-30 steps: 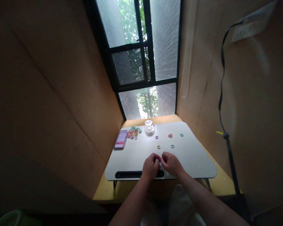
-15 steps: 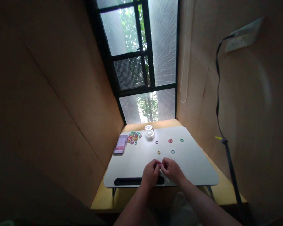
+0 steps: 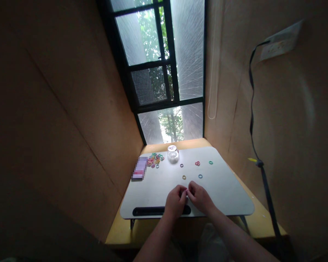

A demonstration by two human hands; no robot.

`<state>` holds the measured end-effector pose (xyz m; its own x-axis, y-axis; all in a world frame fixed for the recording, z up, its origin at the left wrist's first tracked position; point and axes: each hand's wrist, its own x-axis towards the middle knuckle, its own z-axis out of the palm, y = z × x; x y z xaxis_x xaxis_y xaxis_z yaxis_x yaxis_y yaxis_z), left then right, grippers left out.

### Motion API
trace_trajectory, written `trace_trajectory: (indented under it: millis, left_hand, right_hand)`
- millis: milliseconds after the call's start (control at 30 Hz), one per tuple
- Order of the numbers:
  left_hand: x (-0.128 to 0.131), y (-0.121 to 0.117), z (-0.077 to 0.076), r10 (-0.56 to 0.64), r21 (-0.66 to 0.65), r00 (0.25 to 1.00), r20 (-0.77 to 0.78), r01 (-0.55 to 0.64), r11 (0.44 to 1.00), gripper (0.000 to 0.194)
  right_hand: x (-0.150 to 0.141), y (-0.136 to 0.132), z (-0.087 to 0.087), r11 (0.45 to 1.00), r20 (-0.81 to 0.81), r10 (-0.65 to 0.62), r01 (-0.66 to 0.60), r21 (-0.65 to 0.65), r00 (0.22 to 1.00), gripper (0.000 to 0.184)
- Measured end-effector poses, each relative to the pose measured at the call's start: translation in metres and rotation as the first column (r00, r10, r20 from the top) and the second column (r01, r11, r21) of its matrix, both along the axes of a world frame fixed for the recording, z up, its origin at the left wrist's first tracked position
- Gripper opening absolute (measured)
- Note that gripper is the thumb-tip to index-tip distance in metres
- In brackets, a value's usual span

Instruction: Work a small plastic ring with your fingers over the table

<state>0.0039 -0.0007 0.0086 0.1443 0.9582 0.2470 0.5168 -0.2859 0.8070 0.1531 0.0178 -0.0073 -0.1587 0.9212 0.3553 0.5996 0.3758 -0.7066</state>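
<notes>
One pinkish item (image 3: pixel 186 191), indistinct between left hand (image 3: pixel 176 200) and right hand (image 3: pixel 198 197)

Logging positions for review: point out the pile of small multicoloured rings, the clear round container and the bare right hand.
Pile of small multicoloured rings (image 3: pixel 155 160): head view, middle of heap.
Clear round container (image 3: pixel 173 157): head view, front wall.
Bare right hand (image 3: pixel 199 197): head view, back of hand.

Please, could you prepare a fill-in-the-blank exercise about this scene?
The left hand hides part of the long ____ slot in the white rectangular tabletop.
The small yellow ring lies to the ____ of the small blue ring.
The colour of the rightmost small ring is ____.
Missing words: black; left; green.
</notes>
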Motion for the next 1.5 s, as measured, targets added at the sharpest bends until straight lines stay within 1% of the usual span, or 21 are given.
trace_trajectory:
  millis: [233, 567, 1000, 1233, 1500]
  left_hand:
    - [0.0006, -0.0005, 0.0003, -0.001, 0.001, 1.000, 0.003, 0.001, 1.000, 0.015]
    - [0.0004, -0.0020, 0.0003, 0.003, 0.002, 1.000, -0.008, -0.003, 1.000, 0.016]
    - [0.0011, -0.0032, 0.0016, 0.000, 0.018, 0.999, -0.035, 0.000, 1.000, 0.016]
    - [0.0016, -0.0042, 0.0038, -0.002, 0.015, 0.999, -0.032, 0.002, 1.000, 0.015]
    - [0.0016, -0.0040, 0.0018, 0.015, 0.013, 0.999, -0.042, -0.014, 1.000, 0.015]
  right_hand:
    - [0.0003, 0.0005, -0.0033, 1.000, -0.001, -0.003, 0.003, -0.006, 1.000, 0.009]
    - [0.0005, -0.0023, 0.0012, 1.000, 0.051, 0.005, -0.004, -0.013, 0.999, 0.009]
    - [-0.0001, -0.0040, 0.0020, 1.000, 0.061, -0.002, 0.002, -0.002, 0.998, 0.010]
    - [-0.0005, -0.0047, 0.0033, 1.000, 0.067, -0.007, 0.005, 0.030, 0.998, 0.011]
    - [0.0001, -0.0043, 0.0041, 1.000, 0.054, -0.001, 0.000, 0.023, 0.999, 0.010]
